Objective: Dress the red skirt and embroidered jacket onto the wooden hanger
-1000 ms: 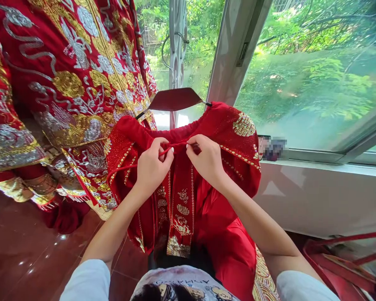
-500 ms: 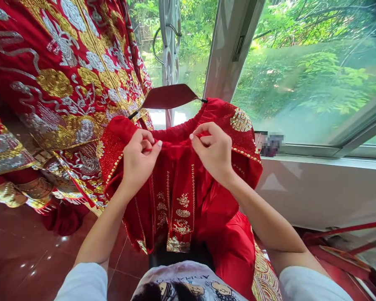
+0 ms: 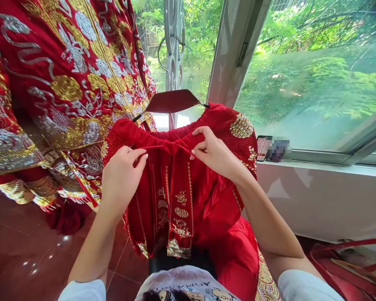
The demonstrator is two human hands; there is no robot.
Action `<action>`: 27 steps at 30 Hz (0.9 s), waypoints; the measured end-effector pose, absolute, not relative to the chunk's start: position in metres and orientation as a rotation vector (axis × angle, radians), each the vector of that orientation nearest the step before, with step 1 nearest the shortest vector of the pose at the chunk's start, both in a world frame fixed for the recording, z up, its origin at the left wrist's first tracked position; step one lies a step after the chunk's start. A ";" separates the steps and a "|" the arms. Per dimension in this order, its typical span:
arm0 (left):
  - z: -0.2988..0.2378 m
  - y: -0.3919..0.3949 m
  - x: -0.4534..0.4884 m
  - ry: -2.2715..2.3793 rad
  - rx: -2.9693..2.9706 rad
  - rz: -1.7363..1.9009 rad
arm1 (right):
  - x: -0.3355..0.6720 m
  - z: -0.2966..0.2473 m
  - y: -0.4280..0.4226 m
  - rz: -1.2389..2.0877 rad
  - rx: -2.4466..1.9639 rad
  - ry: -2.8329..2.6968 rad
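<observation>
Since 0.5 s ago, hands are wider apart: L hand point(image 3: 122, 177) has gone out to the L & lower, R hand point(image 3: 216, 152) has its fingertips a bit lower, and red cord point(image 3: 158, 146) now shows stretched btwn them.

L fingers: thumb + forefinger pinching one end of cord. R fingers: thumb + a bent finger pinching the other end, forefinger sticking out above, off the cord. Both lengths meet at a small knot, mid front of waistband point(image 3: 134, 136), cord pretty taut on the L side.

Red garment point(image 3: 207, 200) hangs right in front of the person, waistband gathered, gold beading & embroidery on the panels, lower part spread twd the lap. Hanger point(image 3: 174, 101) w/ dark red centre sits at back of the waistband, its hook up by metal post point(image 3: 172, 25).

Further out, L: big red jacket point(image 3: 90, 79) w/ gold & silver embroidery, tiled floor point(image 3: 15, 242) below it. R: phone point(image 3: 262, 148) on windowsill point(image 3: 319, 166), next to a blurred-out patch; window point(image 3: 316, 83) behind, green leaves outside. Low R corner: red-framed item, can't tell what.
</observation>
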State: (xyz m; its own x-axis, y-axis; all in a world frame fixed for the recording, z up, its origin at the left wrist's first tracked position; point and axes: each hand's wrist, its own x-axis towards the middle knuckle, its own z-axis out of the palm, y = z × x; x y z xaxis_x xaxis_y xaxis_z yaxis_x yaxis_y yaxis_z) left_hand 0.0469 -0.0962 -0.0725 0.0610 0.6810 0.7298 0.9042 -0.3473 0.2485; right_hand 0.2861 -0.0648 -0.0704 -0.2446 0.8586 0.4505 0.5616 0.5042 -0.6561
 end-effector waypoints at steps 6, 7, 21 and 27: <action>-0.074 -0.065 0.077 -1.339 -1.647 -1.644 | 0.287 -0.053 -0.058 0.999 -0.730 -2.224; -0.074 -0.060 0.081 -1.293 -1.667 -1.763 | 0.284 -0.054 -0.054 1.057 -0.624 -2.174; -0.082 -0.051 0.087 -1.274 -2.608 -2.290 | 0.240 -0.094 -0.050 0.189 -0.788 -1.714; -0.086 -0.051 0.081 -1.262 -2.692 -2.204 | 0.236 -0.098 -0.046 -0.109 -0.779 -1.910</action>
